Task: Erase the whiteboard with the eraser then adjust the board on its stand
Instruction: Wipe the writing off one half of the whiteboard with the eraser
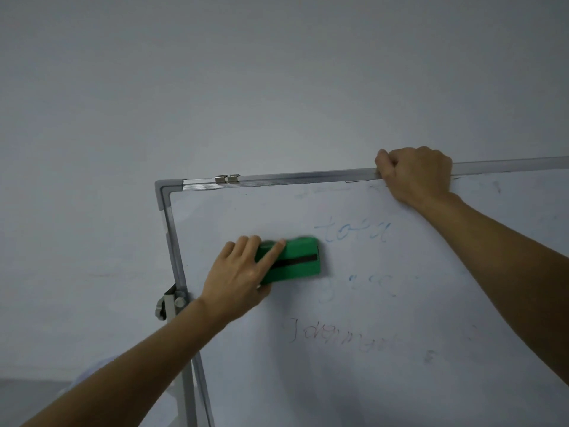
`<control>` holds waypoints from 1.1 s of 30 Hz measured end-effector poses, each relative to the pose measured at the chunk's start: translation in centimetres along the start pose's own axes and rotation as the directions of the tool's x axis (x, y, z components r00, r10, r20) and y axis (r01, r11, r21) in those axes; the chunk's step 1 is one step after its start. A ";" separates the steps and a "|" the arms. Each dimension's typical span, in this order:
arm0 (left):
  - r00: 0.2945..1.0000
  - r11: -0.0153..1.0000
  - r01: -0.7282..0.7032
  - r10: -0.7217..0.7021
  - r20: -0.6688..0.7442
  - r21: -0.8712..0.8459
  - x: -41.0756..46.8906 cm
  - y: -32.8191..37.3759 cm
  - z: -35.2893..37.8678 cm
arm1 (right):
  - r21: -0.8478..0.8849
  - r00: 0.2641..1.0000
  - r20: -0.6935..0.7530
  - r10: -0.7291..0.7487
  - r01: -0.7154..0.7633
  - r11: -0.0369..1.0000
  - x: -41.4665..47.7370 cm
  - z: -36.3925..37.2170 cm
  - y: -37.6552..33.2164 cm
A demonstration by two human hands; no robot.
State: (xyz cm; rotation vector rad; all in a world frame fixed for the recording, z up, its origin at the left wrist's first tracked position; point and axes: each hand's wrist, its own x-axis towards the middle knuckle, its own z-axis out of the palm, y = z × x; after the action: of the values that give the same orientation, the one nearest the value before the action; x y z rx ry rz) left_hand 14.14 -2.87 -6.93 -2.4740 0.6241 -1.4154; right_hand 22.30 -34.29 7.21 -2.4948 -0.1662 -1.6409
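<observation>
A whiteboard (385, 380) in a grey metal frame fills the lower right of the head view. Faint blue and dark writing (354, 234) remains across its middle. My left hand (237, 278) presses a green eraser (300, 261) with a black stripe flat against the board, near the left edge and just left of the blue word. My right hand (415, 174) is closed over the board's top frame rail (292, 177), fingers curled behind it.
The stand's grey post and pivot bolt (174, 302) sit at the board's left edge, with the leg running down to the floor. A small metal clip (228, 179) rests on the top rail. Behind is a plain pale wall (215, 72).
</observation>
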 end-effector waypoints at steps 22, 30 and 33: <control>0.994 0.998 0.056 -0.056 -0.089 0.005 3.4 1.5 -0.7 | 0.003 1.000 0.020 0.003 -0.003 1.000 0.0 0.0 -0.2; 0.985 0.993 0.116 -0.118 -0.129 -0.020 4.6 0.4 -1.7 | 0.000 1.000 0.010 -0.002 0.002 1.000 -0.1 -0.3 -0.1; 0.958 0.972 0.234 -0.236 -0.163 -0.031 5.4 0.3 -2.1 | 0.003 1.000 -0.001 -0.003 0.003 1.000 0.0 -0.3 -0.2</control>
State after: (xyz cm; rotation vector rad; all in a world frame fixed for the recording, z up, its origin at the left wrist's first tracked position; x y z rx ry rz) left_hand 14.70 -5.63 -1.87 -2.5249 0.3772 -1.7223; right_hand 22.03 -34.09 7.31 -2.4919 -0.1721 -1.6419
